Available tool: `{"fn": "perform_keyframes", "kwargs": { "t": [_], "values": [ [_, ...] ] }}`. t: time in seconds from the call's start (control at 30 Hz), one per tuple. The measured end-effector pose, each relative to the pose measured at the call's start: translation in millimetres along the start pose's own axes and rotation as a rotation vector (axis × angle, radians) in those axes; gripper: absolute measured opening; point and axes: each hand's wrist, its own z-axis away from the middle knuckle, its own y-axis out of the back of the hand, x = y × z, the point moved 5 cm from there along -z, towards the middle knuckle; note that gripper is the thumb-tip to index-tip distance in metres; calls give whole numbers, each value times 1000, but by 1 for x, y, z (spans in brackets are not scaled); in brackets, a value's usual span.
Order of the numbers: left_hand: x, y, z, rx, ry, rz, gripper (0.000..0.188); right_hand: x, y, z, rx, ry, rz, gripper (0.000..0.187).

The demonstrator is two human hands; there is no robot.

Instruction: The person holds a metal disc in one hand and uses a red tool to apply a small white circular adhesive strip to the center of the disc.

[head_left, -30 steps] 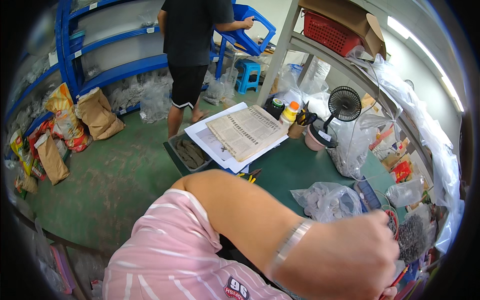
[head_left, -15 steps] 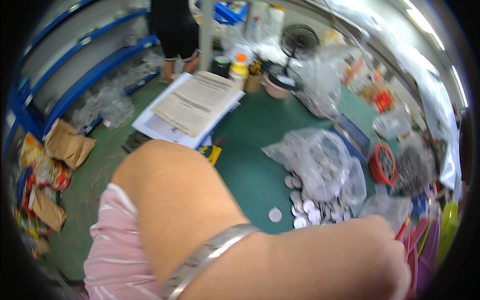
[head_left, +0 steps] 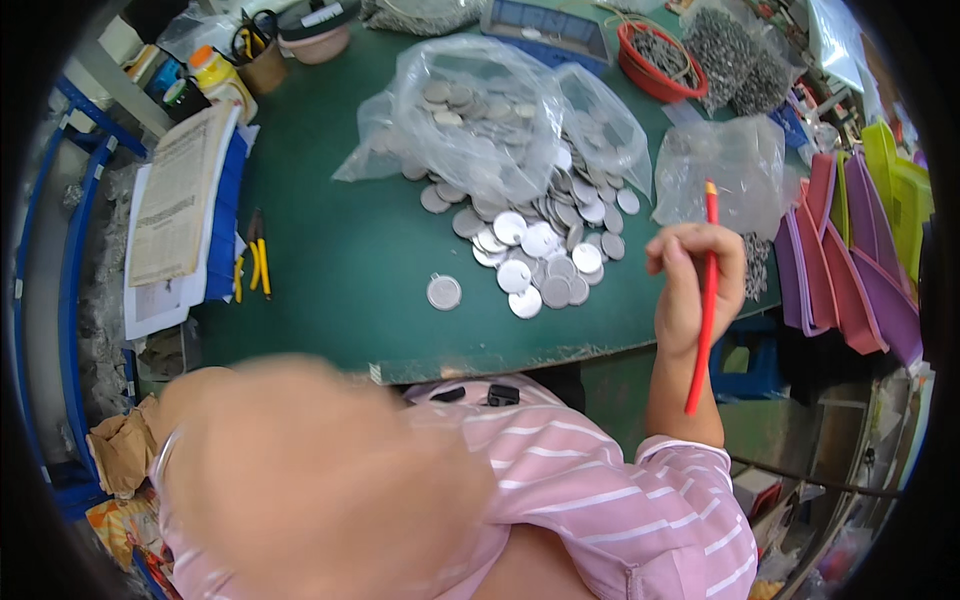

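Note:
My right hand [head_left: 684, 303] is closed around a slim red pencil [head_left: 699, 365], which stands nearly upright with its tip pointing away from me, beyond the table's front edge. Close to the camera, my left hand [head_left: 335, 470] is smeared by motion, so its fingers cannot be made out; a silver bangle rings that wrist. Round grey metal discs [head_left: 555, 291] lie heaped on the green table, spilling from a clear plastic bag [head_left: 515, 70] with more inside. One disc with a small loop [head_left: 444, 292] rests apart, left of the heap.
Yellow-handled pliers [head_left: 261, 268] lie by a stack of papers [head_left: 178, 200] at the left. Behind are a blue tray [head_left: 560, 50] and a red basket [head_left: 684, 88]. A flat plastic bag [head_left: 722, 165] and colourful plastic bins [head_left: 850, 265] are at the right.
My view has turned down toward the table and my own body. The left arm, stretched across the picture before, is now drawn in at the lower left. My right hand with the pencil has come into view.

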Motion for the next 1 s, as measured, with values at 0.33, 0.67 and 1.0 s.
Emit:
{"fn": "perform_keyframes", "kwargs": {
  "t": [0.33,0.67,1.0],
  "values": [
    [-132,-209,63,143,775,269,28,86,-2,76,-408,-255,422,10],
    [-130,-225,56,145,800,155,42,97,-47,77,-409,-276,211,12],
    [-135,-219,53,182,779,168,41,106,-62,80,-369,-394,117,8]
  ]
}}
